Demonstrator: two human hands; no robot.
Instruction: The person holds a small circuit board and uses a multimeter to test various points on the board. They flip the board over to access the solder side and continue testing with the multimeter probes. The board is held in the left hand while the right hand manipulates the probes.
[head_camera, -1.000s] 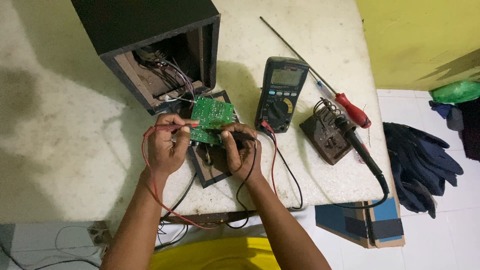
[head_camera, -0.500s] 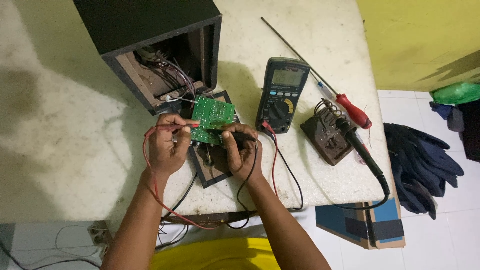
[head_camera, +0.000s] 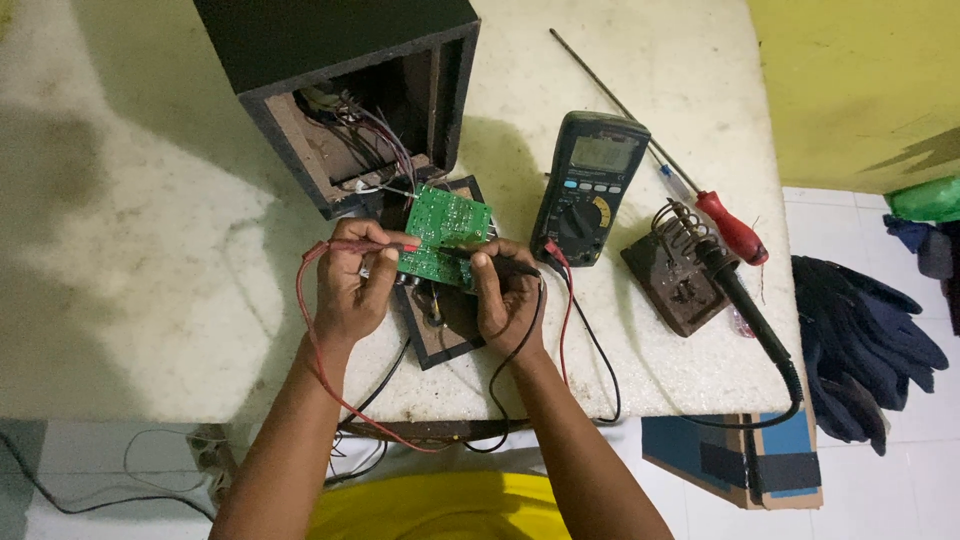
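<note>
Circuit board (head_camera: 447, 232): green, tilted, long axis running from 11 to 5 o'clock, at the table's middle, just below the open black speaker box (head_camera: 350, 90).
Left hand (head_camera: 348, 285): pinching a red probe (head_camera: 375, 245), tip pointing to 3 o'clock onto the board.
Right hand (head_camera: 505, 295): pinching a black probe (head_camera: 500, 266), tip towards 9 o'clock.
Multimeter (head_camera: 590, 185): at 2 o'clock from the board, yellow dial.
Cardboard box (head_camera: 745, 455): blue and brown with black tape, on the floor at 4 o'clock.

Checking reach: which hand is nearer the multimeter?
Right. The right hand holds the black probe just left of the multimeter; the left hand, with the red probe, sits farther left, beyond the green circuit board.
</note>
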